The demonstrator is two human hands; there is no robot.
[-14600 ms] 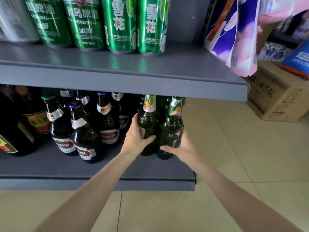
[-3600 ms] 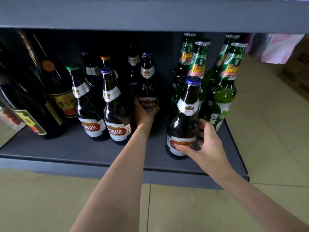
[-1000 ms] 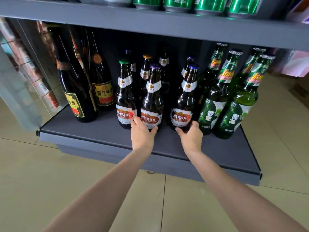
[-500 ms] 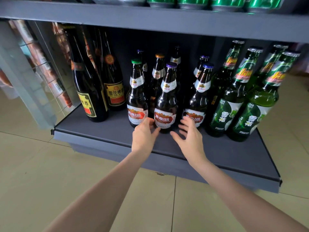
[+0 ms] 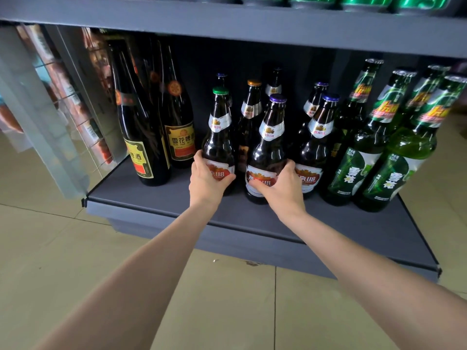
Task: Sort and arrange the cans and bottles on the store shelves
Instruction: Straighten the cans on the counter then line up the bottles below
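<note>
On the bottom grey shelf point(image 5: 328, 223) stand several brown U8 beer bottles. My left hand point(image 5: 206, 181) grips the base of the green-capped brown bottle point(image 5: 218, 137). My right hand point(image 5: 280, 188) grips the base of the purple-capped brown bottle point(image 5: 269, 147) beside it. A blue-capped brown bottle point(image 5: 314, 147) stands just right of my right hand. More brown bottles stand behind, partly hidden. Several green bottles point(image 5: 401, 152) fill the shelf's right end.
Tall dark bottles point(image 5: 141, 127) with yellow and red labels stand at the shelf's left. Green cans point(image 5: 361, 1) line the upper shelf point(image 5: 227, 18). A clear panel point(image 5: 50, 102) closes the shelf's left side. Beige tiled floor point(image 5: 227, 299) lies below.
Both hands have moved forward from just in front of the bottles and closed around the bases of the two front brown bottles. The view has shifted slightly.
</note>
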